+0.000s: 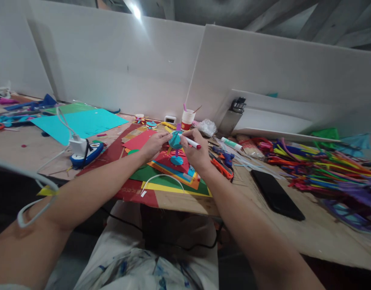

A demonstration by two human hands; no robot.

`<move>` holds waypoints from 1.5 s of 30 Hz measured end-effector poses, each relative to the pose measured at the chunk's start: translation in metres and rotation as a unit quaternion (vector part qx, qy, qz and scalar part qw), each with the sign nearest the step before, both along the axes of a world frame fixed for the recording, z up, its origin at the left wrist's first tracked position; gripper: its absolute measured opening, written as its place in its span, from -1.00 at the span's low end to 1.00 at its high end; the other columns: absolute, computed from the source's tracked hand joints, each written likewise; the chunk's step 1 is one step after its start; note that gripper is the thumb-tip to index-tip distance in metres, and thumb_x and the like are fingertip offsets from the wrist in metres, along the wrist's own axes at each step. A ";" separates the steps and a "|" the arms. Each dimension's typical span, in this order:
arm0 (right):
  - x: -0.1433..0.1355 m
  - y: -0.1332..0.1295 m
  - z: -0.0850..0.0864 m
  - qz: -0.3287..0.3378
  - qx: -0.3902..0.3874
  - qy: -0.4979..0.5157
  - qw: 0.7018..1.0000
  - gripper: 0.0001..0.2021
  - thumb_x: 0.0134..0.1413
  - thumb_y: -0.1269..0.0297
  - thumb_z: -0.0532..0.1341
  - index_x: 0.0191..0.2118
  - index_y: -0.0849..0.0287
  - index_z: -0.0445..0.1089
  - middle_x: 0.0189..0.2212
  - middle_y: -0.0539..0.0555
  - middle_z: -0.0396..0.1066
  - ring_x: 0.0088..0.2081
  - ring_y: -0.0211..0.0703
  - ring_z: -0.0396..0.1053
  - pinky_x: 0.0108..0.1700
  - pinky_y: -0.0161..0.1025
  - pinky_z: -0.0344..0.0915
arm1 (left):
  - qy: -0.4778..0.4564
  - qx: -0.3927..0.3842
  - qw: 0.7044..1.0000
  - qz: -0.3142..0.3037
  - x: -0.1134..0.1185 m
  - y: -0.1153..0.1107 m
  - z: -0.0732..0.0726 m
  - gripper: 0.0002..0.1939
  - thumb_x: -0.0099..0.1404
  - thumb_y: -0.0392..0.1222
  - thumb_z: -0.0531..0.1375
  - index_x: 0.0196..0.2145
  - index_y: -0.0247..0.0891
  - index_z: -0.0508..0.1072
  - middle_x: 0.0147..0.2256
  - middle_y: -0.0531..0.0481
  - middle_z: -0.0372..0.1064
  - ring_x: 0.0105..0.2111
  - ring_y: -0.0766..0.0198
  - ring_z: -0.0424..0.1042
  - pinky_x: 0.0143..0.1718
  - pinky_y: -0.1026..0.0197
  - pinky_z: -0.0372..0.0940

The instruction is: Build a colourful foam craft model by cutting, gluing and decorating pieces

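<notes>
Between my hands, above the stacked paper, is a paper figure with a round blue body (175,140), purple strips at top and below, and a blue disc (177,160) at its lower end. My left hand (156,144) pinches the left edge of the blue round. In my right hand (197,150) is a white marker (189,141) with a red end, its other end against the blue round. The marker's tip is too small to make out. Red, orange, green and yellow paper sheets (173,183) lie beneath both hands.
A paper cup (188,117) with sticks stands at the back, beside a small white timer (170,119). To the right are orange-handled scissors (223,168), a black phone (276,195) and many pipe cleaners (318,161). A blue power strip (87,156) and cyan sheet (79,124) lie left.
</notes>
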State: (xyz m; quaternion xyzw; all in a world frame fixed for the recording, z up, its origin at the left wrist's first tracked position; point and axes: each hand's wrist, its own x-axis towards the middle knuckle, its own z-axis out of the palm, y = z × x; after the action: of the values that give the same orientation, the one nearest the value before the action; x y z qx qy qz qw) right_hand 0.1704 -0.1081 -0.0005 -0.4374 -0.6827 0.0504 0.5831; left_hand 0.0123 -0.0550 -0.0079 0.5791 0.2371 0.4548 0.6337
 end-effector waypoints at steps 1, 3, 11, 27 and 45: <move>0.000 0.000 0.000 0.001 -0.002 -0.002 1.000 -0.84 0.16 0.13 0.18 -0.33 0.10 0.31 -0.49 -0.04 0.39 -0.44 -0.22 0.32 -0.35 -0.23 0.25 | 0.001 0.002 1.000 -0.001 0.000 0.000 0.000 -0.61 0.08 0.08 0.35 -0.37 -0.34 0.47 -0.44 0.00 0.41 -0.46 0.35 0.38 -0.42 0.28 0.21; -0.001 -0.001 0.001 0.003 -0.005 -0.002 1.000 -0.85 0.16 0.14 0.18 -0.34 0.10 0.31 -0.50 -0.05 0.38 -0.46 -0.23 0.32 -0.36 -0.24 0.25 | 0.002 0.005 1.000 -0.002 0.000 0.001 -0.001 -0.62 0.09 0.08 0.35 -0.38 -0.34 0.46 -0.45 0.00 0.40 -0.47 0.35 0.37 -0.44 0.29 0.19; 0.002 0.005 -0.002 0.027 0.003 0.050 0.998 -0.80 0.17 0.09 0.18 -0.29 0.13 0.32 -0.47 -0.01 0.42 -0.43 -0.19 0.40 -0.35 -0.22 0.30 | -0.005 -0.009 1.000 -0.001 0.000 0.001 0.000 -0.62 0.09 0.06 0.36 -0.32 -0.33 0.48 -0.39 -0.02 0.45 -0.42 0.33 0.41 -0.40 0.28 0.24; 0.004 0.008 -0.006 0.020 -0.001 0.054 0.998 -0.77 0.18 0.04 0.17 -0.27 0.11 0.32 -0.44 0.01 0.44 -0.40 -0.17 0.42 -0.33 -0.20 0.31 | -0.007 -0.009 1.000 0.003 0.001 -0.001 0.001 -0.61 0.07 0.07 0.37 -0.32 -0.33 0.50 -0.39 -0.01 0.45 -0.42 0.32 0.40 -0.38 0.27 0.25; 0.002 0.002 -0.002 0.005 0.000 -0.009 1.000 -0.81 0.16 0.10 0.18 -0.34 0.10 0.30 -0.47 -0.03 0.37 -0.42 -0.20 0.32 -0.35 -0.23 0.24 | -0.002 -0.003 1.000 0.002 0.001 -0.001 0.000 -0.60 0.06 0.07 0.36 -0.34 -0.34 0.48 -0.38 -0.01 0.43 -0.40 0.33 0.39 -0.37 0.27 0.26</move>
State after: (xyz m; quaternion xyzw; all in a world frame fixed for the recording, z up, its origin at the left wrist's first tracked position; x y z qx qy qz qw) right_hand 0.1721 -0.1058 -0.0023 -0.4341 -0.6901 0.0495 0.5769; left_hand 0.0131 -0.0556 -0.0074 0.5759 0.2385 0.4567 0.6347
